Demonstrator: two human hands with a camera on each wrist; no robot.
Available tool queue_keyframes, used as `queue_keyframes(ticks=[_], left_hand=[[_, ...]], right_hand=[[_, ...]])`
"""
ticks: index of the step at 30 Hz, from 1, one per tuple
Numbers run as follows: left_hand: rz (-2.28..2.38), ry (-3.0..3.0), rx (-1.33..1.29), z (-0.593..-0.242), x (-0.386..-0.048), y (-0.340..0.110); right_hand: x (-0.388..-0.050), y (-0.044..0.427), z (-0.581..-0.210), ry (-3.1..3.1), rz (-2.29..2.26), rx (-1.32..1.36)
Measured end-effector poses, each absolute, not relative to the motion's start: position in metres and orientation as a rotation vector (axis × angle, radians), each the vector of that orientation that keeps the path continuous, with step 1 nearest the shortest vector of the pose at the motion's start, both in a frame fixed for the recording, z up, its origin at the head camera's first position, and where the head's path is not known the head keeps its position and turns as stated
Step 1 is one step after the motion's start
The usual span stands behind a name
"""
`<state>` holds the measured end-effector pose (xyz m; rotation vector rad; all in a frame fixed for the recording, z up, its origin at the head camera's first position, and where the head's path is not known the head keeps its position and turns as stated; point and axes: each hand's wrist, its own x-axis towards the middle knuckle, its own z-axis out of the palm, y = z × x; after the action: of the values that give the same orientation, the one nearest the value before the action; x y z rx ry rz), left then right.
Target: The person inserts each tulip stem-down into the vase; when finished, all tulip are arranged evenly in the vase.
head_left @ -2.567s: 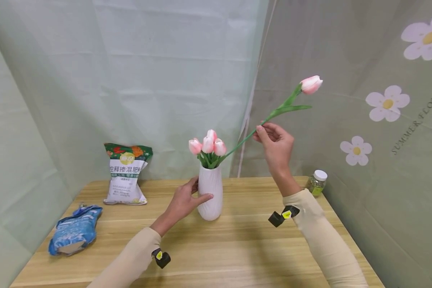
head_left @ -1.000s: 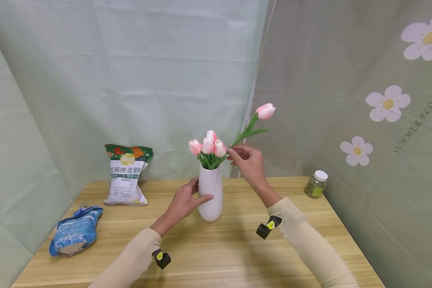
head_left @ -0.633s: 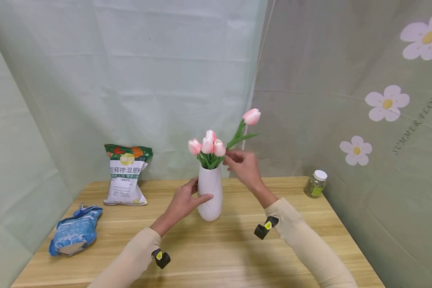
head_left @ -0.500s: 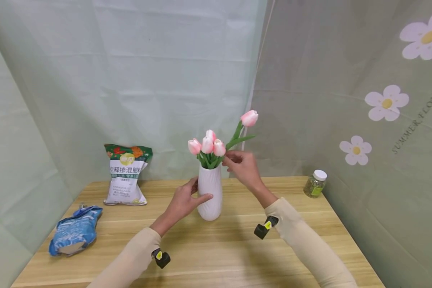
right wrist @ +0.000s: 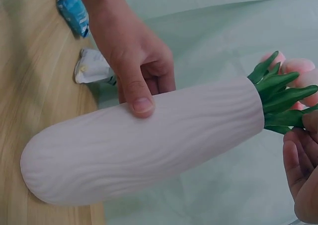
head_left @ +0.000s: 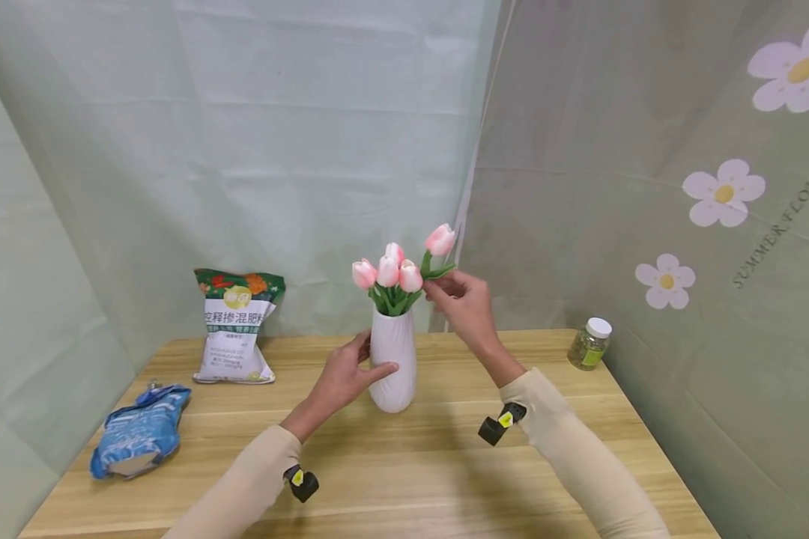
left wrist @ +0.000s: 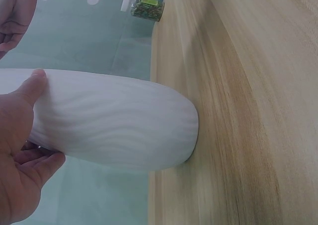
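Note:
A white ribbed vase (head_left: 394,367) stands upright on the wooden table, holding several pink-and-white tulips (head_left: 388,271) with green leaves. My left hand (head_left: 345,374) grips the vase from its left side, thumb across the front; the left wrist view shows the vase wall (left wrist: 119,118) between thumb and fingers. Just right of the vase's mouth, my right hand (head_left: 464,303) pinches another tulip (head_left: 440,239) below its leaves. That bloom sits slightly higher than the bunch. Its lower stem is hidden behind my fingers and the other leaves. In the right wrist view the fingers (right wrist: 298,155) are close to the vase rim.
At the table's back left stands a white-and-green fertilizer bag (head_left: 236,329). A crumpled blue bag (head_left: 141,433) lies nearer, by the left edge. A small white-lidded jar (head_left: 589,346) is at the back right. Fabric walls (head_left: 297,150) enclose the wooden table (head_left: 391,479).
My right hand has brought the single tulip down and left toward the bunch, its bloom dropping closer to the others. My left hand keeps its grip on the vase, which stays in place.

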<state>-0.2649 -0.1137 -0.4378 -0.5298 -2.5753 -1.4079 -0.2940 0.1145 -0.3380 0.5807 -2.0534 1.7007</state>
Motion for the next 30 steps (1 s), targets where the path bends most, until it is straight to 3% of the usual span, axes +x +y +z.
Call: queue_keyframes(ticks=[30], left_hand=[[-1.378,-2.582,-0.542,-0.440,-0.266,-0.115]], right_hand=[[-0.292,0.112,-0.356,-2.208,1.702,0.568]])
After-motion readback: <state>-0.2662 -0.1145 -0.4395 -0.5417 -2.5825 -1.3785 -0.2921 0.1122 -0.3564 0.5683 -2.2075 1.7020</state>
